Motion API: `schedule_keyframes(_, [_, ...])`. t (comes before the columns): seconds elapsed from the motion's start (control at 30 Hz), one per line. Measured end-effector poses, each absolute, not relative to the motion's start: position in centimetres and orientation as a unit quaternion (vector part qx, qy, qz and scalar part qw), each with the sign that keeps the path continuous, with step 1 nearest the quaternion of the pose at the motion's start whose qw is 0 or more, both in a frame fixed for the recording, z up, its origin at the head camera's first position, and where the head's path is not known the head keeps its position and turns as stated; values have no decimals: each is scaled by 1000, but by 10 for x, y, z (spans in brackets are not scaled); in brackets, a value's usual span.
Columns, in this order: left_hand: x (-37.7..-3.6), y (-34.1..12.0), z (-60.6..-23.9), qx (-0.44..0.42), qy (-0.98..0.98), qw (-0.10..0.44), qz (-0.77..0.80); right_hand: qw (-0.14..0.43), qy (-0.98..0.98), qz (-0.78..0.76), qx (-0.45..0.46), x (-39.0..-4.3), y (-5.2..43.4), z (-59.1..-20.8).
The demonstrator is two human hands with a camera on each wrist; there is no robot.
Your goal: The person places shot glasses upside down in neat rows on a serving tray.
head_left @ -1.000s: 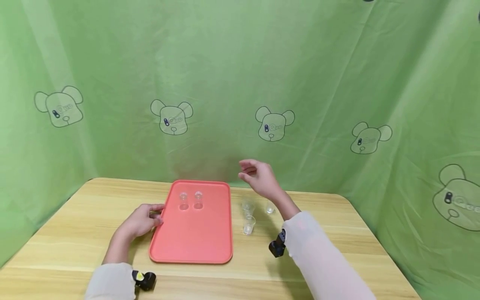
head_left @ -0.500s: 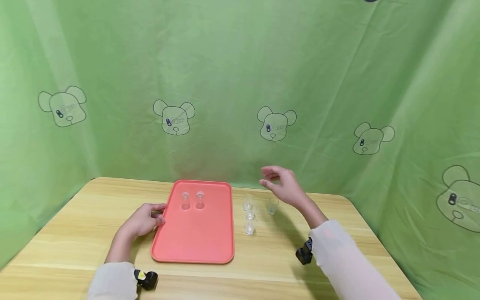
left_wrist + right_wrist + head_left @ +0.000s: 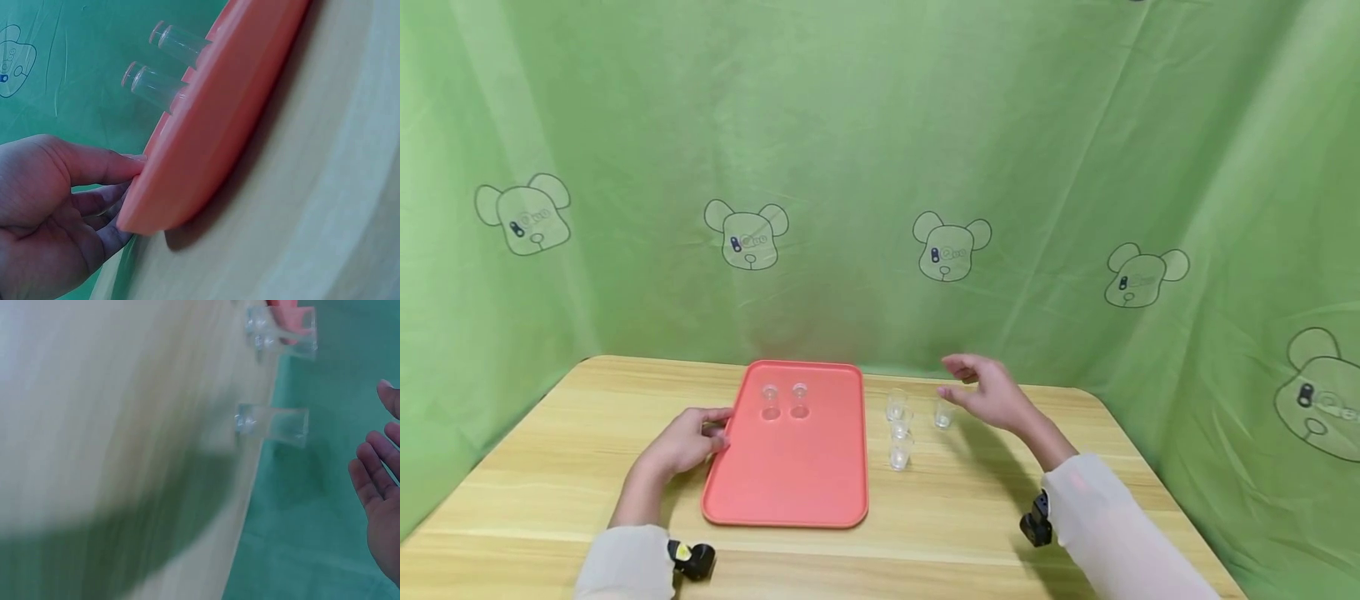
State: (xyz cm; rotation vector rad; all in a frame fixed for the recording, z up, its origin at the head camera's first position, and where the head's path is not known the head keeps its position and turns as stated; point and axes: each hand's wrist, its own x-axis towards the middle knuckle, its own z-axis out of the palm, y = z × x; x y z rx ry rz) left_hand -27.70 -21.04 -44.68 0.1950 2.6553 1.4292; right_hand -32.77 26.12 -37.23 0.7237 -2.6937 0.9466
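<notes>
1. While the left hand sits at the left rim of the pink tray, fingers curled against that edge with the thumb on the lip, it looks like a brace to stop the tray sliding.
2. 2 small clear glasses stand upright side by side at the tray's far end.
3. Right hand hovers above the table, fingers spread and relaxed, holding nothing. Nearest thing: a lone clear glass, just beside the fingertips, not touched.
4. 3 more glasses cluster between that glass and the tray's right rim, upright, close together; can't tell if they touch.
5. Surface: light wooden table, likely low friction, hence the brace.
6. Room: green cloth backdrop printed with bear heads wraps the back and both sides.
</notes>
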Motion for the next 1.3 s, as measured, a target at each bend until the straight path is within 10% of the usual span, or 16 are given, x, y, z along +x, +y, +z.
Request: schedule_keyframes(1.3, [-278, -211, -445, 62, 876, 62, 474, -38, -930, 329, 159, -351, 272, -433])
